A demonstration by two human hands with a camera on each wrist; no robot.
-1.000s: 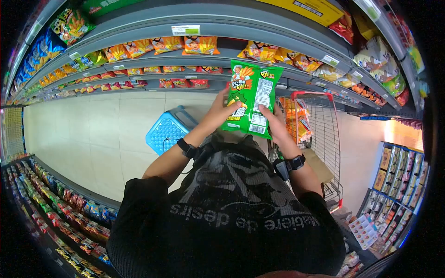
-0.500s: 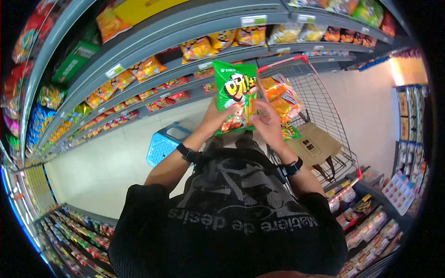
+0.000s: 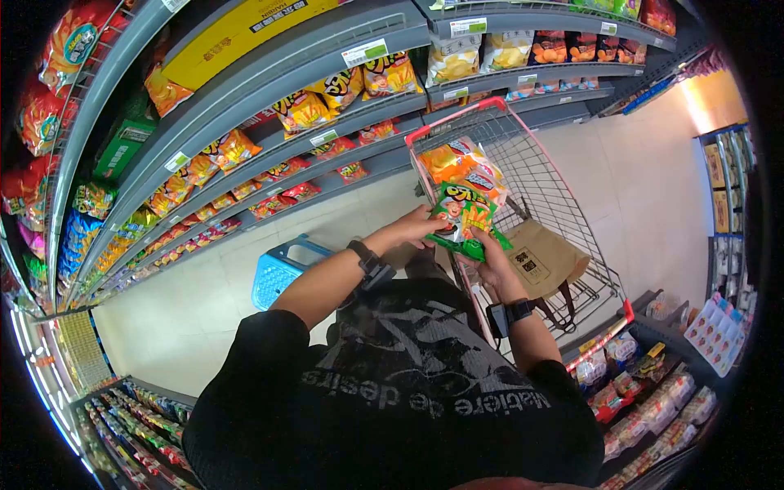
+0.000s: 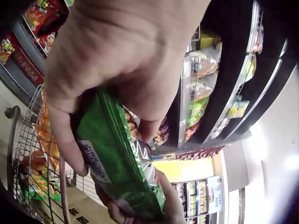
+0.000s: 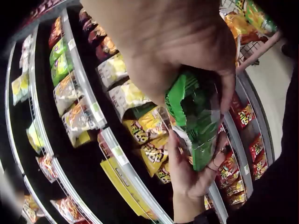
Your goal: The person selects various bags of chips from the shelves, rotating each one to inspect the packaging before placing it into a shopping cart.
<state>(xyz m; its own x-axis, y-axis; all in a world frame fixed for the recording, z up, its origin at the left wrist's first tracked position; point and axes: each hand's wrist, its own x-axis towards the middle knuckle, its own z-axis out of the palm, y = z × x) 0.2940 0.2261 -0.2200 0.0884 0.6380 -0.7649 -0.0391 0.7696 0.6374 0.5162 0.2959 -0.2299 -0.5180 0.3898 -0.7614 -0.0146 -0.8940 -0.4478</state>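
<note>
Both hands hold a green snack bag (image 3: pixel 464 214) with a "Ko" logo and a cartoon face, in front of the person at the near left side of the cart. My left hand (image 3: pixel 411 227) grips its left end, the thumb on one face and fingers on the other. At the lower right end, my right hand (image 3: pixel 492 263) pinches the bag with the thumb on top. In the left wrist view, the bag's green back and crimped seam (image 4: pixel 122 135) lie between the two hands. The right wrist view shows the bag (image 5: pixel 198 119) edge-on, partly covered by the fingers.
A wire shopping cart (image 3: pixel 545 151) with red corners stands right of the person. Inside are orange snack bags (image 3: pixel 457 162) and a brown carry bag (image 3: pixel 545 260). A blue step stool (image 3: pixel 278 276) is on the floor at left. Shelves of snacks (image 3: pixel 304 112) curve across the front.
First the bag's back faced up, then its front; now it is lower and tilted, farther right. The right hand, with fingers loose half a second ago, now pinches it. The view has swung right.
</note>
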